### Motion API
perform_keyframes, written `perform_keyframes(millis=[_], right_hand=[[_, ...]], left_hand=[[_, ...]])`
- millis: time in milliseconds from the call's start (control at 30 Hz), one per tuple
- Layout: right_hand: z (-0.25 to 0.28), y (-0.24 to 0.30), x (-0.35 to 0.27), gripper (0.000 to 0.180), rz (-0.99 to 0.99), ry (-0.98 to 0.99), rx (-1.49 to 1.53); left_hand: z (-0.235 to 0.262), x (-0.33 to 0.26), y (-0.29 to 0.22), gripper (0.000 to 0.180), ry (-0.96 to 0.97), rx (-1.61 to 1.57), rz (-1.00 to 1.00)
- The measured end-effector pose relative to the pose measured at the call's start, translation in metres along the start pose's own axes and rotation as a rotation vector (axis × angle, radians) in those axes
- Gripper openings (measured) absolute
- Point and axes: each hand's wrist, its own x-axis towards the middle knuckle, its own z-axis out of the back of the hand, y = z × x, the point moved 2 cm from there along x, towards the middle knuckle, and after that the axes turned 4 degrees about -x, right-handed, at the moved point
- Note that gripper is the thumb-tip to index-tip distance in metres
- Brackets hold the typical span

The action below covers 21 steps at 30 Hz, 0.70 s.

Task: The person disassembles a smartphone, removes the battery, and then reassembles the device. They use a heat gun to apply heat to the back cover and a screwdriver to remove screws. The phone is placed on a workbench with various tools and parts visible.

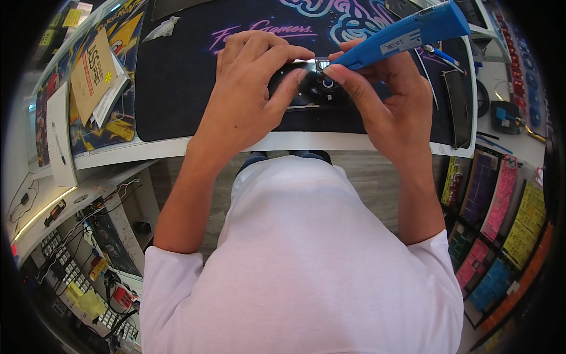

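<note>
A dark, glossy phone-sized part (311,94) with a metal edge and small round openings lies level over the black mat, partly covered by my fingers. My left hand (250,88) grips its left end, with the thumb on the upper face and the fingertips at the far edge. In my right hand (392,97) is a blue tapered tube (407,32), pinched near its narrow end. The tube slants up to the right, and its narrow end comes down at the round openings. My right thumb and fingers hide its very tip.
The black printed mat (183,88) covers the white desk (283,141). Left lie a brown envelope (94,74) and a notebook with a pen (59,135). A blue pen-like tool (442,56) and a dark flat panel (457,109) lie right. Colourful racks (501,200) stand below right.
</note>
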Motion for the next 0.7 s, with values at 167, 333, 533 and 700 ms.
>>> perform_keyframes(millis=[167, 333, 533, 700], right_hand=[[0.0006, 0.0019, 0.0022, 0.03, -0.036, -0.008, -0.009], [0.0007, 0.0038, 0.0046, 0.03, -0.029, 0.012, -0.03], [0.0018, 0.0038, 0.0067, 0.03, -0.034, 0.033, -0.061], [0.0008, 0.004, 0.0071, 0.032, -0.009, 0.036, -0.073]], left_hand=[[-0.0045, -0.0034, 0.003, 0.021, -0.028, 0.022, -0.013], [-0.0045, -0.0047, 0.003, 0.021, -0.039, 0.024, -0.01], [-0.003, -0.0045, 0.0015, 0.025, -0.028, 0.013, 0.007], [-0.0019, -0.0046, 0.0005, 0.027, -0.019, 0.006, 0.028]])
